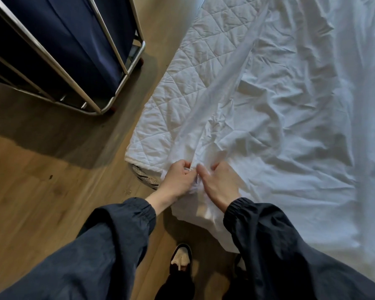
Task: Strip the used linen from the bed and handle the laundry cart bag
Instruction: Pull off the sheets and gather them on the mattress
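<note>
A crumpled white sheet (290,131) covers most of the bed, pulled back from the near left corner. There the quilted mattress pad (178,100) lies bare. At that corner my left hand (178,180) and my right hand (219,185) sit close together, both pinching a bunched fold of the sheet between fingers and thumb. A taut ridge of sheet runs from my hands up and away across the bed. The laundry cart (121,83), a steel tube frame holding a dark blue bag (74,40), stands on the floor at the upper left, apart from the bed.
Wooden floor (41,191) lies between the cart and the bed. My shoe (181,259) stands by the bed's corner below my hands. A striped mattress edge (145,178) peeks out under the pad.
</note>
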